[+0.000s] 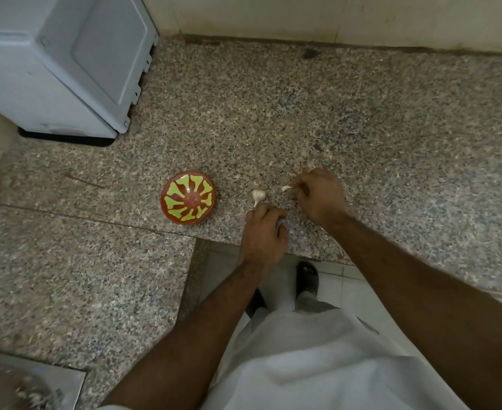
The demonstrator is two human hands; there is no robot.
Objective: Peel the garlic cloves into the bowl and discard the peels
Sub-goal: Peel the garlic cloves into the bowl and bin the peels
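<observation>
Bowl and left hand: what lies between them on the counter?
Only bare speckled counter between the bowl and the left hand in the head view. The garlic bulb held by that hand sits just beyond its fingers.

A home kitchen. A speckled granite countertop (362, 119) runs along a tiled wall (332, 16). A white appliance (60, 63) stands on it.

one bowl (188, 197), one garlic bulb (258, 196), one loose clove (286, 188), two hands
</observation>
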